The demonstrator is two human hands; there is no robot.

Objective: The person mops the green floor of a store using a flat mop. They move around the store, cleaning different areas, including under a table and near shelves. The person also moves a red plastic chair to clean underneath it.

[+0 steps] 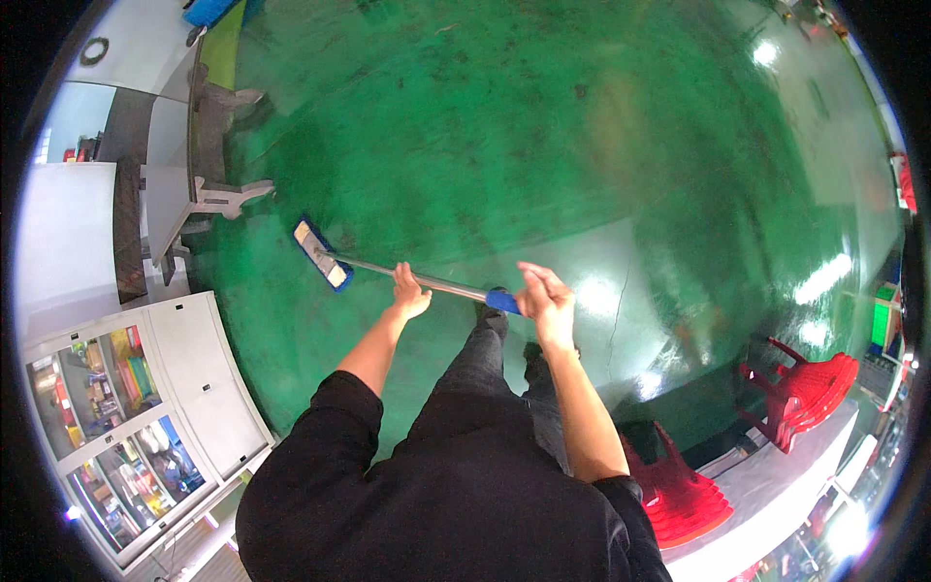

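A flat mop with a metal pole slants across in front of me. Its rectangular head, pale on top with a blue fringe, lies on the green floor ahead and to the left. My left hand is closed around the middle of the pole. My right hand is at the blue grip on the pole's near end; its thumb side covers the tip, and one or two fingers point up and away from the pole.
At the left stand a white glass-fronted cabinet and tables whose grey feet reach toward the mop head. Stacked red plastic chairs and more red chairs sit at the lower right beside a white table.
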